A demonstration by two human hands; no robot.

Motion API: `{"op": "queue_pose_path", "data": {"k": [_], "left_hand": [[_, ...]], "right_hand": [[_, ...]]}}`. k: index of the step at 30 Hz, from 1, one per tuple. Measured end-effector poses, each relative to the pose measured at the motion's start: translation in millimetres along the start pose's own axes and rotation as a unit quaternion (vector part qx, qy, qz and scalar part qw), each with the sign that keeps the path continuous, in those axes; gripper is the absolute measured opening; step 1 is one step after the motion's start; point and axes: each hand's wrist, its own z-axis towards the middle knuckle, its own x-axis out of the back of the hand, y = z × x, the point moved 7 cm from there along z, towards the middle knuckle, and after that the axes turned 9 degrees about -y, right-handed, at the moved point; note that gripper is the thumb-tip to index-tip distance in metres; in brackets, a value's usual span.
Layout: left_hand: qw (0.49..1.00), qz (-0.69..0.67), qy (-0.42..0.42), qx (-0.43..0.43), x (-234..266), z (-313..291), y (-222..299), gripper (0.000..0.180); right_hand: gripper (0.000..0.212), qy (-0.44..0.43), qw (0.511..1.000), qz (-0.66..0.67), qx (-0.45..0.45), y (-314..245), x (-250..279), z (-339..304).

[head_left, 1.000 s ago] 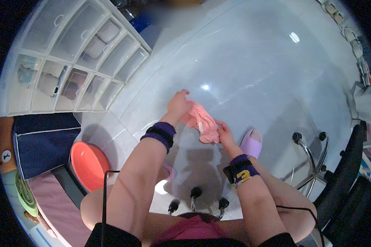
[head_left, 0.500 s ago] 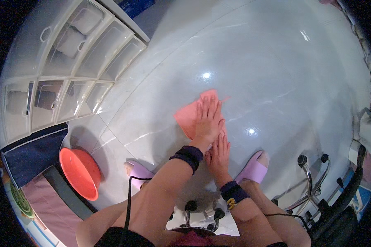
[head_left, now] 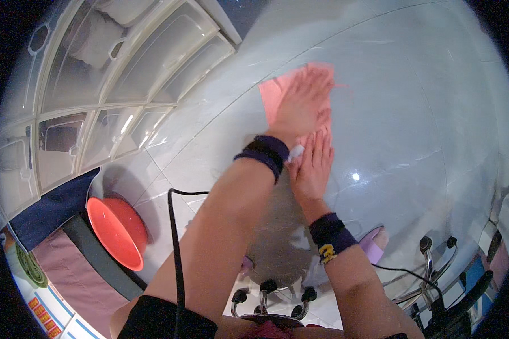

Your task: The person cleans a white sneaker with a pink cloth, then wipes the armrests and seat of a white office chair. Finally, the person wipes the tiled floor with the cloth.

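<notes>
A pink cloth (head_left: pixel 272 95) lies spread on the glossy pale tiled floor. My left hand (head_left: pixel 303 104) presses flat on top of it, fingers stretched out and somewhat blurred. Just nearer to me, my right hand (head_left: pixel 314 169) lies flat with straight fingers, their tips on the cloth's near edge. A small white patch (head_left: pixel 296 152) shows between my left wrist and right thumb; I cannot make out what it is. Dark wristbands circle both wrists, the left wristband (head_left: pixel 263 155) and the right wristband (head_left: pixel 332 238).
Clear plastic drawers (head_left: pixel 119 107) stand at the left, with a red basin (head_left: pixel 119 231) below them. Wheeled chair bases are at the bottom chair casters (head_left: pixel 268 286) and right chair leg (head_left: pixel 428 260). Black cables (head_left: pixel 174 243) hang by my arms. A purple slipper (head_left: pixel 371 244) shows at right.
Both hands have slid away from me with the cloth, slightly to the right. My arms reach farther out, and the whole view has shifted.
</notes>
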Motion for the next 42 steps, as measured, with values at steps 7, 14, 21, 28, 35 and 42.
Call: {"op": "queue_pose_path", "data": {"k": [7, 14, 21, 28, 35, 42], "left_hand": [[0.989, 0.054, 0.054, 0.123, 39.4, -81.8, -110.5, 0.078], [0.957, 0.091, 0.025, 0.275, 56.7, -222.3, -165.7, 0.077], [0.887, 0.114, 0.089, 0.438, 51.7, -358.6, -134.1, 0.077], [0.803, 0.122, 0.100, 0.575, 2.9, -368.5, -41.6, 0.075], [0.906, 0.095, -0.039, 0.411, 23.4, -188.2, 14.3, 0.074], [0.963, 0.013, 0.102, 0.250, 7.6, -103.8, -52.5, 0.083]], "right_hand": [[0.065, -0.051, 0.987, 0.021, 0.149, -78.3, -44.2, 40.7], [0.068, -0.125, 0.947, 0.003, 0.295, -163.4, -91.5, 4.5], [0.058, -0.214, 0.906, 0.032, 0.364, -196.8, -115.4, -74.0], [0.057, -0.257, 0.883, 0.136, 0.370, -135.7, -54.2, -102.8], [0.051, -0.194, 0.910, -0.094, 0.354, -4.2, -6.8, -26.2], [0.047, -0.018, 0.965, -0.020, 0.261, -4.2, 33.8, 94.2]]}}
